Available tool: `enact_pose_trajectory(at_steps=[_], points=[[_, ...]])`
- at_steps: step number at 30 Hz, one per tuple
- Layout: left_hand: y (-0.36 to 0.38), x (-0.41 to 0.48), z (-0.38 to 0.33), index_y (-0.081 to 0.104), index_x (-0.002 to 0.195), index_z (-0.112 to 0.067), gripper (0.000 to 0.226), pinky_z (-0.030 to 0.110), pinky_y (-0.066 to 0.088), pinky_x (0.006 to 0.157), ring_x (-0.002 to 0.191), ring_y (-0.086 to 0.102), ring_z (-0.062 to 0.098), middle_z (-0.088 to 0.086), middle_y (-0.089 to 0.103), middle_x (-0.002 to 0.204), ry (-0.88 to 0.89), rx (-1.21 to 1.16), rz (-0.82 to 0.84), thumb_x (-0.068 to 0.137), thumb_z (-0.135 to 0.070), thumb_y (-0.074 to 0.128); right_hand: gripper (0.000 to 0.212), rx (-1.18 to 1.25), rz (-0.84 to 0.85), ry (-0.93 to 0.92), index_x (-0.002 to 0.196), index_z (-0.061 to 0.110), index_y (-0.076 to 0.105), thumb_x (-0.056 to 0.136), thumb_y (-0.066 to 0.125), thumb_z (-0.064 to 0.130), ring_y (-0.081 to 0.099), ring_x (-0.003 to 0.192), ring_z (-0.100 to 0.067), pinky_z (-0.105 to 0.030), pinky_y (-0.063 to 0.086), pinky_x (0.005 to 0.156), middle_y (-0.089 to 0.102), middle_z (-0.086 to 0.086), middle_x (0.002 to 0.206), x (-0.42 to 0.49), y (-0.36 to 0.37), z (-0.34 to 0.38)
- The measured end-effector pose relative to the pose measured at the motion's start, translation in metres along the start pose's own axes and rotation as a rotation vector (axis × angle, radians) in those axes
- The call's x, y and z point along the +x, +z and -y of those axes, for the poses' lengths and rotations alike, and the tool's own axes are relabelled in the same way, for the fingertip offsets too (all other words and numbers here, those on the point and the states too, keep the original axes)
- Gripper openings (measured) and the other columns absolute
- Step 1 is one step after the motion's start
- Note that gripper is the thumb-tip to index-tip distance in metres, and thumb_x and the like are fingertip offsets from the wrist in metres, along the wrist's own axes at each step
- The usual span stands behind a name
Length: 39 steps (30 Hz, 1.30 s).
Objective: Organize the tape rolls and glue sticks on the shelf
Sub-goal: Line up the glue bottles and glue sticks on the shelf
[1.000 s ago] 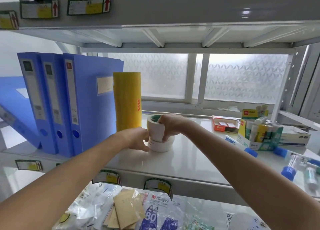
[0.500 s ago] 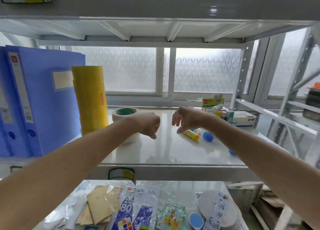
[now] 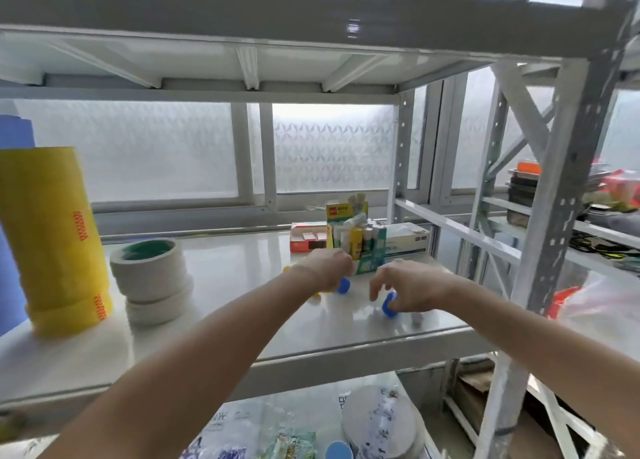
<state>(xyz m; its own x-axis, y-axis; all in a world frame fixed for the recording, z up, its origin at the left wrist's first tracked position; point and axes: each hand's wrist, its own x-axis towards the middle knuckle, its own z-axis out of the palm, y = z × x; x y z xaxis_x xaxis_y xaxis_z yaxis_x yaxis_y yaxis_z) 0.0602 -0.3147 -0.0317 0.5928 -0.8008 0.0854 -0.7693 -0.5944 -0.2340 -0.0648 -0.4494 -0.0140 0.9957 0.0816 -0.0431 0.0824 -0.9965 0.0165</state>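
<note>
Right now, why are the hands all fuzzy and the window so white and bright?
Head view: daylight floods through the frosted window behind the shelf, washing it out; a small glare spot sits on the top beam; the left hand and right hand are smeared by motion blur; the wide lens makes the post on the right lean.

The left hand (image 3: 325, 266) covers most of a yellow glue stick (image 3: 343, 286); its fingers lie behind the back of the hand, so its grip cannot be judged. At 4 o'clock from it, the right hand (image 3: 414, 290) hides all but the cap of a blue-capped glue stick (image 3: 389, 306); whether it touches is unclear. The blue folder (image 3: 14, 133) at 9 o'clock is cut by the edge. Packets (image 3: 294, 441) at 6 o'clock are cropped, their print blurred. Clutter (image 3: 616, 188) at 3 o'clock is smeared
</note>
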Motion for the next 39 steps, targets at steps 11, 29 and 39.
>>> enact_pose_trajectory(at_steps=[11, 29, 39], points=[[0.010, 0.015, 0.011, 0.063, 0.113, -0.011, 0.022, 0.028, 0.057, 0.068, 0.080, 0.065, 0.018, 0.006, 0.067, 0.102, 0.058, 0.046, -0.137, 0.091, -0.011, 0.058, 0.036, 0.020, -0.069, -0.105, 0.110, 0.030, 0.066, 0.084, 0.062, 0.006, 0.060, 0.107, -0.019, -0.039, 0.050, 0.096, 0.065, 0.004, 0.117, 0.019, 0.029, -0.008], [-0.062, -0.126, 0.139, 0.065, 0.090, 0.001, 0.015, 0.020, 0.056, 0.062, 0.067, 0.069, 0.015, 0.009, 0.070, 0.080, -0.381, -0.503, -0.068, 0.087, -0.014, 0.069, 0.026, 0.576, -0.548, -0.296, 0.101, 0.004, 0.067, 0.077, 0.076, 0.007, 0.067, 0.081, -0.022, -0.027, 0.057, 0.075, 0.070, -0.008, 0.089, 0.110, -0.040, 0.148], [-0.044, -0.140, 0.150, 0.061, 0.101, 0.002, 0.020, 0.033, 0.057, 0.079, 0.084, 0.071, 0.022, 0.016, 0.070, 0.098, -0.489, -0.549, -0.098, 0.092, -0.015, 0.061, 0.028, 0.688, -0.519, -0.266, 0.111, 0.008, 0.063, 0.084, 0.069, 0.009, 0.067, 0.093, -0.023, -0.045, 0.057, 0.082, 0.070, -0.010, 0.103, 0.146, -0.015, 0.173]])
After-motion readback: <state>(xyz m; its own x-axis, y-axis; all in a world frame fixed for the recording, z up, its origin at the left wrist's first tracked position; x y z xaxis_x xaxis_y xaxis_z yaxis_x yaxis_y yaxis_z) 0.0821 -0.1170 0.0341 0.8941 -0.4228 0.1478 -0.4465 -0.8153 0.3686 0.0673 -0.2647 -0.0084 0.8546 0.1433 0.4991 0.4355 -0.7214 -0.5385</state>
